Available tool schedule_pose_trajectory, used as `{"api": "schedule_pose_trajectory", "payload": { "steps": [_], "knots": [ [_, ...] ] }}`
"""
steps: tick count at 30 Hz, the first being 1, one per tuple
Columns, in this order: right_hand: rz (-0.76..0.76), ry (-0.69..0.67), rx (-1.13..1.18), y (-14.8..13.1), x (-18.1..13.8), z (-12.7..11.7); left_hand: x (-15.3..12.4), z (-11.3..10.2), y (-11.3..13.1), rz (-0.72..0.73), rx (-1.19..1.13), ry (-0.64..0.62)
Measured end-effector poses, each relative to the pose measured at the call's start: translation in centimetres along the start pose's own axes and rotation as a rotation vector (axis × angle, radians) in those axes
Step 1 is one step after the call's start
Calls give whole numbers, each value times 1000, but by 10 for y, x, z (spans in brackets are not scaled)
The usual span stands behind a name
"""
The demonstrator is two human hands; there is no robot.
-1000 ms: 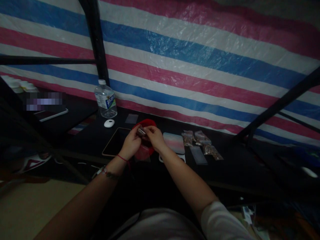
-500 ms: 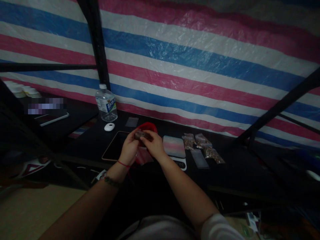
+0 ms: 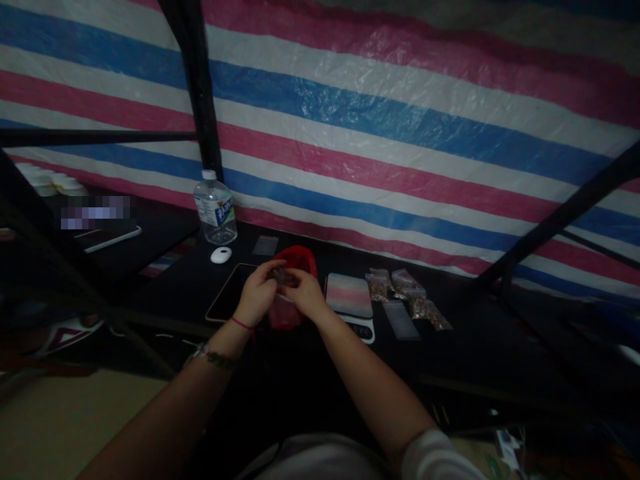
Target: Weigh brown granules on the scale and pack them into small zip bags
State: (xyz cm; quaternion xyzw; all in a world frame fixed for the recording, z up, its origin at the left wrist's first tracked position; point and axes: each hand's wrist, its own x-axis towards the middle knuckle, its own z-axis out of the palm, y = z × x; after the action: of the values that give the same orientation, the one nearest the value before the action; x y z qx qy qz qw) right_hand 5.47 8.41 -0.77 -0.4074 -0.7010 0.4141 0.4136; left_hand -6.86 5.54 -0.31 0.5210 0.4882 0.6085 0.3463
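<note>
My left hand (image 3: 257, 293) and my right hand (image 3: 304, 293) meet over the dark table (image 3: 475, 347), fingers pinched together on a small clear packet (image 3: 281, 274) with brownish contents. Right behind and under them lies a red bag (image 3: 295, 267). A small scale with a pink-and-grey top (image 3: 349, 295) sits just right of my right hand. Several filled little packets (image 3: 400, 287) and one flat clear bag (image 3: 400, 320) lie further right.
A dark tablet (image 3: 227, 300) lies left of my hands, with a white mouse (image 3: 221, 255), an empty clear bag (image 3: 265, 245) and a water bottle (image 3: 215, 209) behind it. Black frame poles (image 3: 197, 87) stand before a striped tarp. A phone (image 3: 113, 238) lies far left.
Both hands have dropped slightly toward the red bag, still working the small packet between the fingers. The view has shifted a little.
</note>
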Motion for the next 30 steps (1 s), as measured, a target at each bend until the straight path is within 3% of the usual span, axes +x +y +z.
{"api": "schedule_pose_trajectory", "payload": {
  "steps": [3,7,12,16,20,24,30],
  "knots": [
    [-8,-33,75,5,2,2,6,-7,2,151,246,-121],
    [20,5,185,9,6,6,10,-7,6,283,372,-141],
    [30,-39,256,3,9,3,13,-2,4,223,192,-145],
    [-13,-30,165,-1,7,-1,16,2,1,124,-44,-187],
    [2,4,58,1,10,-4,17,6,4,135,-134,-182],
    [13,26,78,4,13,-12,18,3,2,177,-164,-107],
    [-38,97,-120,5,7,-33,18,-5,0,136,-180,23]
  ]
}}
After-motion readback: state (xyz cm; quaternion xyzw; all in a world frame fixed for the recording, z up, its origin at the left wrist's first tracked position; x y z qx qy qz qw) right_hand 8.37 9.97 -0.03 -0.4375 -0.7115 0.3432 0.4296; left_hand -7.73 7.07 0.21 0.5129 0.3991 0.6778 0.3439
